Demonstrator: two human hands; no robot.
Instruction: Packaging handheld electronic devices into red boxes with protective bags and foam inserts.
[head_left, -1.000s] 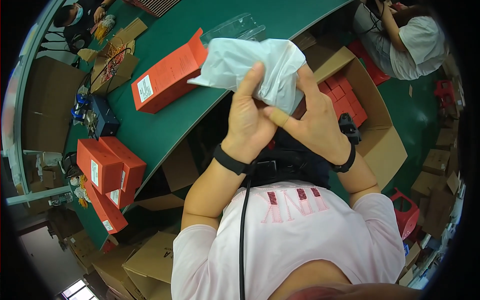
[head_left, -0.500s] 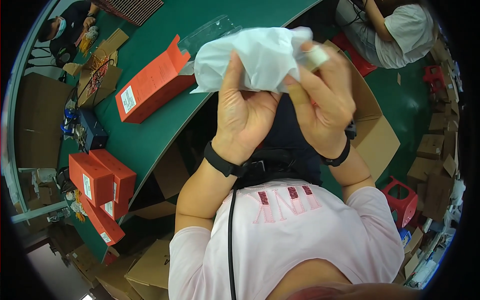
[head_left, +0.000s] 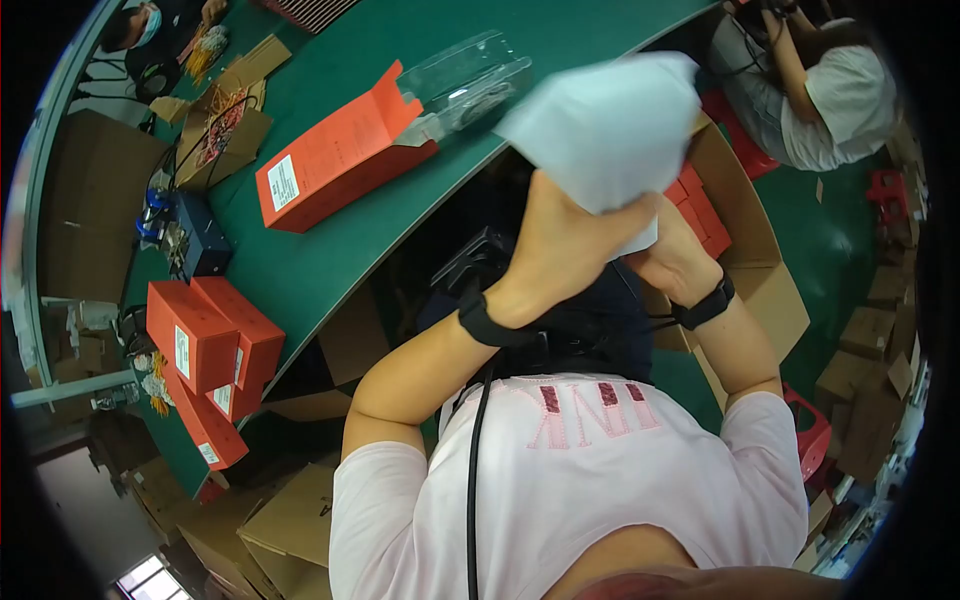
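Note:
A white bag (head_left: 610, 120), soft and a little blurred, is held up in front of me over the table's edge. My left hand (head_left: 565, 235) is closed round its lower end, with the thumb across it. My right hand (head_left: 675, 255) grips the same end from the other side; its fingertips are partly hidden. What the bag contains cannot be seen. Left of it, an orange box (head_left: 335, 160) lies on the green table with its end flap up. From that open end a clear plastic tray (head_left: 465, 85) sticks out or lies against it.
Several orange boxes (head_left: 195, 335) are stacked at the table's left edge. To my right stands an open carton (head_left: 765, 290) with orange boxes inside. A small carton (head_left: 235, 130) of cords sits farther back. Two other people are nearby, one far left, one far right (head_left: 840, 90).
The white bag has swung from lying sideways to more upright and moved right. My left hand has turned and shifted to its lower end; my right hand has moved down there too.

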